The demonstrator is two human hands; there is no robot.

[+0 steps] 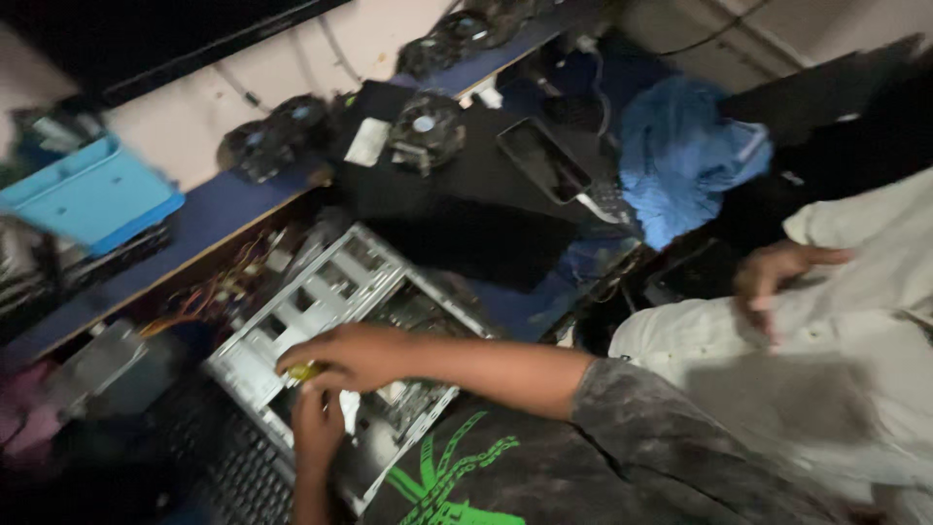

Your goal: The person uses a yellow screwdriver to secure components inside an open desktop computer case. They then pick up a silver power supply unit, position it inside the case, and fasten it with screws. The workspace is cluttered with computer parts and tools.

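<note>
Both hands are down in the open computer case [321, 292]. The left hand [316, 428] comes up from below, fingers curled, can't tell its grip. The right hand [355, 355] pinches a small yellow tool [303, 371] at its fingertips. Cooling fans [426, 126] sit further back on the shelf.

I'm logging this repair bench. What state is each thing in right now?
Computer case: open, its insides showing.
Yellow tool: held where both hands meet.
Right hand: closed on the tool.
Left hand: at the tool, grip unclear.
Phone: flat, screen dark.
Blue cloth: crumpled.
</note>
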